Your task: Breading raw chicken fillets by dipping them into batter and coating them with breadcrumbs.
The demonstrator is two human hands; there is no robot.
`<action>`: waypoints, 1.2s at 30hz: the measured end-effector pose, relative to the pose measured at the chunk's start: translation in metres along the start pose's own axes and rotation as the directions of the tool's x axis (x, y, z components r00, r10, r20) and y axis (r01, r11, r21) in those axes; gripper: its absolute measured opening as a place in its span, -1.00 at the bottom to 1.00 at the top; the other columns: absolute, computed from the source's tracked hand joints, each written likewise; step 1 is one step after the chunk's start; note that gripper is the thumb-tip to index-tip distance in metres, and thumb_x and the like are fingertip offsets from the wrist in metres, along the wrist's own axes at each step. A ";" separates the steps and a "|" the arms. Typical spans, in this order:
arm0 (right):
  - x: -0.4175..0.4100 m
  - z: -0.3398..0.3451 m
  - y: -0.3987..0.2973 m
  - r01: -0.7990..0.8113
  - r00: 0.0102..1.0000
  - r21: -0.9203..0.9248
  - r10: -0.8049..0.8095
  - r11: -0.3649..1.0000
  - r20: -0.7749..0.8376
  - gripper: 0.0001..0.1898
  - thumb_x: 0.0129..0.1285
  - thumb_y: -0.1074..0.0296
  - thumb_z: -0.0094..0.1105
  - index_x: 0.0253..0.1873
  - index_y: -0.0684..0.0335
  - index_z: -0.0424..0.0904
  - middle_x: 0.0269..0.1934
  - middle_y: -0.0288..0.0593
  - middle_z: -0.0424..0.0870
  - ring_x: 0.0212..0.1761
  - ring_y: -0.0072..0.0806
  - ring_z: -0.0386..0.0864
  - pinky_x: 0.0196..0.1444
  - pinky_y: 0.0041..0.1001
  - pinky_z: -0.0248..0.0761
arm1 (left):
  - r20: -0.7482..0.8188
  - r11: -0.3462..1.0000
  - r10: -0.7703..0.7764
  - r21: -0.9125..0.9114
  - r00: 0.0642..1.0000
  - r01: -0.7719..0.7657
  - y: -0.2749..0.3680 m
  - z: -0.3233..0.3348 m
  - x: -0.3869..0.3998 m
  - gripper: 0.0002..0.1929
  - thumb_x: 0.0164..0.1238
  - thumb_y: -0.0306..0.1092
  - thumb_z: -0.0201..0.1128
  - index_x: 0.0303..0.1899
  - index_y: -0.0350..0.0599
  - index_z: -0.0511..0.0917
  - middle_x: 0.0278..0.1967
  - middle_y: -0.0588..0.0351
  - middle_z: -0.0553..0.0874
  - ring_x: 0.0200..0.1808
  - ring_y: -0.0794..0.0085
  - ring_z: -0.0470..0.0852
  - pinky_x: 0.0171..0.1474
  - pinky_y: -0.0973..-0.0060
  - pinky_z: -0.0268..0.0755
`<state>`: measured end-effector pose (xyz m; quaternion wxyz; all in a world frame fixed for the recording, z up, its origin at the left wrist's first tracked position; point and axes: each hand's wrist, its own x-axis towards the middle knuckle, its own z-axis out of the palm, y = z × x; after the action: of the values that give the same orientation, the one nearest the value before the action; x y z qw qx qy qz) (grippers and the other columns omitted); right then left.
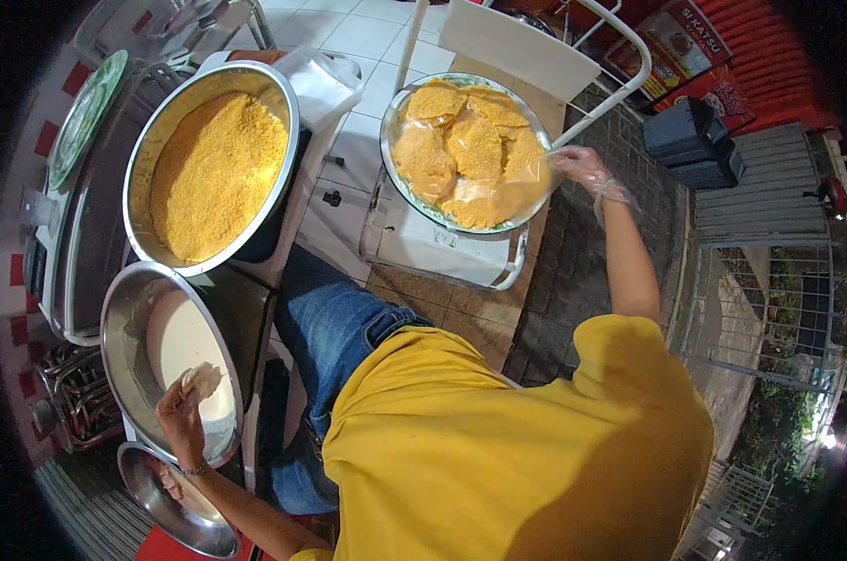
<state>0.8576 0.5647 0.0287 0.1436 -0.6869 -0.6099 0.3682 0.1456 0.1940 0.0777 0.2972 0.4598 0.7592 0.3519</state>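
My left hand (182, 414) is over a steel bowl of pale batter (185, 336), its fingertips coated in batter. Whether a piece of food sits between those fingers I cannot tell. On the right, my right hand (581, 168), in a clear plastic glove, grips the edge of a clear plastic sheet (532, 172) at the rim of a round enamel tray (434, 219). Several flat crumb-coated cutlets (474, 146) lie on that tray, partly under the plastic. A large steel basin of orange breadcrumbs (217, 182) stands beyond the batter bowl.
The tray rests on a white metal chair (458, 263). Nearest me on the left, a smaller steel bowl (178, 515) holds pale raw meat (171, 484). Behind the basin are a clear plastic container (318, 80) and a green-patterned plate (87, 119). A napkin dispenser (690, 144) stands far right.
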 end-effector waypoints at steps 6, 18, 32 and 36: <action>0.030 0.004 -0.003 0.073 0.996 -0.099 -0.067 0.992 0.057 -0.62 0.22 0.24 0.22 0.09 0.29 0.60 -0.16 -0.29 0.68 -0.17 -0.58 0.54 -0.05 -0.53 0.42 | 0.058 0.995 -0.055 0.085 0.997 0.050 0.015 -0.002 0.003 -0.75 0.31 -0.54 0.18 -0.02 -0.43 0.57 -0.12 -0.04 0.70 -0.05 0.39 0.63 0.08 0.47 0.42; 0.086 0.012 -0.010 0.056 0.998 -0.336 -0.040 0.940 0.055 -0.61 0.19 0.15 0.26 0.06 0.24 0.64 -0.15 -0.26 0.69 -0.13 -0.53 0.57 -0.05 -0.52 0.43 | 0.116 0.962 -0.076 0.270 0.990 0.042 0.023 -0.004 0.005 -0.74 0.34 -0.54 0.15 0.01 -0.44 0.54 -0.06 -0.05 0.68 -0.02 0.38 0.62 0.11 0.44 0.42; 0.073 0.023 -0.018 0.075 0.984 -0.223 -0.108 0.972 -0.141 -0.61 0.08 0.09 0.32 -0.12 0.29 0.66 -0.24 -0.07 0.71 -0.15 -0.34 0.64 -0.04 -0.38 0.45 | 0.085 0.966 -0.077 0.255 0.993 0.053 -0.002 -0.005 0.004 -0.72 0.31 -0.60 0.14 0.04 -0.40 0.54 -0.07 -0.02 0.67 -0.01 0.38 0.60 0.10 0.48 0.41; 0.070 0.022 -0.016 0.190 0.907 -0.317 -0.289 0.929 -0.305 -0.59 0.08 0.10 0.31 -0.05 0.25 0.64 -0.14 -0.03 0.70 -0.09 -0.23 0.64 -0.01 -0.33 0.46 | -0.025 0.997 -0.018 0.072 1.000 0.020 -0.006 -0.001 0.002 -0.72 0.28 -0.62 0.14 0.02 -0.42 0.57 -0.13 0.03 0.70 -0.09 0.46 0.62 0.03 0.54 0.43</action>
<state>0.8303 0.6287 0.0009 0.1945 -0.6733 -0.7012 0.1310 0.1410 0.1934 0.0729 0.2744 0.4588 0.7792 0.3271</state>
